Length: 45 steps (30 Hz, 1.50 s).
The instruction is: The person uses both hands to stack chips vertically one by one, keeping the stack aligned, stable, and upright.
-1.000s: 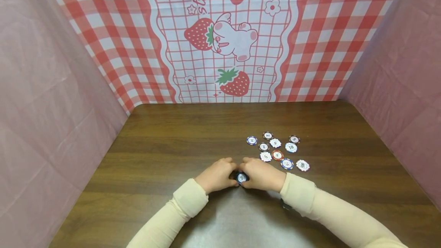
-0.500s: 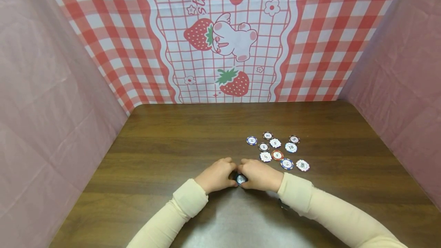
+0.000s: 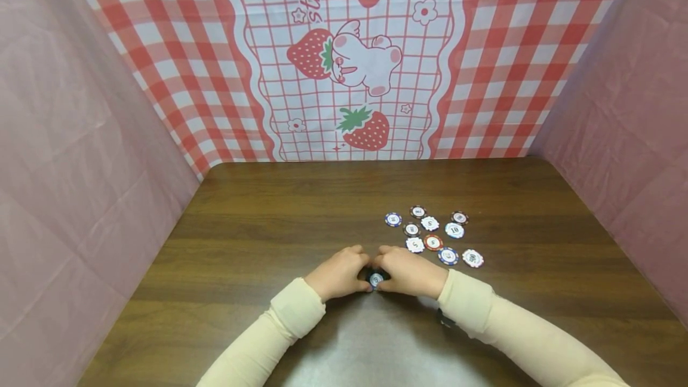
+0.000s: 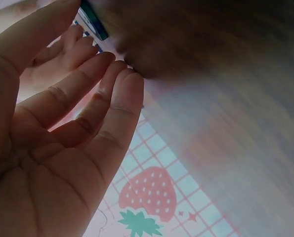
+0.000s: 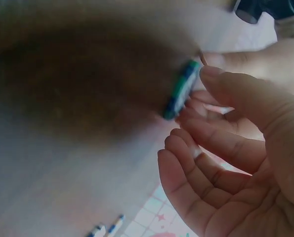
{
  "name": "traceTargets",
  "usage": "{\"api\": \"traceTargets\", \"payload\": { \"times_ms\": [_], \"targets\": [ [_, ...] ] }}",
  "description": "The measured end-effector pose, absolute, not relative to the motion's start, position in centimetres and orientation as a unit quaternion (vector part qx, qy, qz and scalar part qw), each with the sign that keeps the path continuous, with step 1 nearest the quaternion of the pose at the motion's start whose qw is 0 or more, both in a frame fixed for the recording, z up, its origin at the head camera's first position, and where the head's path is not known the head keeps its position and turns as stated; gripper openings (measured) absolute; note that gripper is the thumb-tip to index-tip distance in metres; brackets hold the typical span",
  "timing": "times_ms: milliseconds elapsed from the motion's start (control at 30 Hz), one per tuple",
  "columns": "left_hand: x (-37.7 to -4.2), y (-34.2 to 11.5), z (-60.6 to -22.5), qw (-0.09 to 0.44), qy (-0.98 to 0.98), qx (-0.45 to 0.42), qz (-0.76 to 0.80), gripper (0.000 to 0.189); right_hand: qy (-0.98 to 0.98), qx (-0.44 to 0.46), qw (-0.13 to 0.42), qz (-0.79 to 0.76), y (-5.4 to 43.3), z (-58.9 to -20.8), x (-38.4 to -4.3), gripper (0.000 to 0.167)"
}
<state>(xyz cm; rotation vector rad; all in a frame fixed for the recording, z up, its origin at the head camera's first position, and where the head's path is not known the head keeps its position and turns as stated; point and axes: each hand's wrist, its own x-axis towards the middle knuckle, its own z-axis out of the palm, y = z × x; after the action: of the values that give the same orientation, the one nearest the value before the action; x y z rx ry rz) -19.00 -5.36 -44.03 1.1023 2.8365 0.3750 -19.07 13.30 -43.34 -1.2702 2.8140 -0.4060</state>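
Low over the table's near middle, both hands meet around a small stack of poker chips (image 3: 377, 280). The top chip has a white centre, and blue and green show along the stack's edge (image 5: 181, 90) in the right wrist view. My left hand (image 3: 340, 273) curves its thumb and fingers around the left side. On the other side, my right hand (image 3: 411, 272) holds the stack between thumb and forefinger. How many chips are stacked cannot be told. In the left wrist view, the chips (image 4: 94, 20) stand by the left thumb tip.
Several loose poker chips lie flat to the right and beyond the hands, among them a red one (image 3: 433, 242), a blue one (image 3: 448, 256) and a white one (image 3: 473, 258). A checked strawberry cloth (image 3: 360, 76) hangs behind the wooden table (image 3: 258, 208), with pink cloth at both sides.
My right hand has shifted slightly left and back again, and the stack of poker chips has moved a tiny bit with it. My left hand stays in nearly the same place.
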Motion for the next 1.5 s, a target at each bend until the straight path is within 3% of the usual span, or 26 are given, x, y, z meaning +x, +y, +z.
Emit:
{"api": "traceTargets", "payload": {
  "times_ms": [433,967,1167,1400,1500],
  "targets": [
    [-19.0,-4.7,-43.9,0.040,0.918,0.376,0.120,0.031,0.924,-0.356,-0.024,-0.140,16.0,-41.3,-19.9,0.035],
    [-19.0,-4.6,-44.2,0.021,0.917,0.385,0.104,0.025,0.941,-0.294,-0.067,-0.154,19.0,-41.3,-21.7,0.023],
    [-19.1,-4.6,-44.2,0.021,0.916,0.387,0.109,0.024,0.952,-0.266,-0.051,-0.141,19.6,-41.6,-22.5,0.026],
    [-19.0,-4.7,-44.0,0.029,0.916,0.383,0.113,0.024,0.953,-0.275,-0.030,-0.128,19.7,-42.0,-23.1,0.013],
    [-18.9,-4.8,-43.8,0.031,0.916,0.383,0.116,0.026,0.951,-0.285,-0.028,-0.120,19.7,-42.3,-23.3,0.015]
  ]
}}
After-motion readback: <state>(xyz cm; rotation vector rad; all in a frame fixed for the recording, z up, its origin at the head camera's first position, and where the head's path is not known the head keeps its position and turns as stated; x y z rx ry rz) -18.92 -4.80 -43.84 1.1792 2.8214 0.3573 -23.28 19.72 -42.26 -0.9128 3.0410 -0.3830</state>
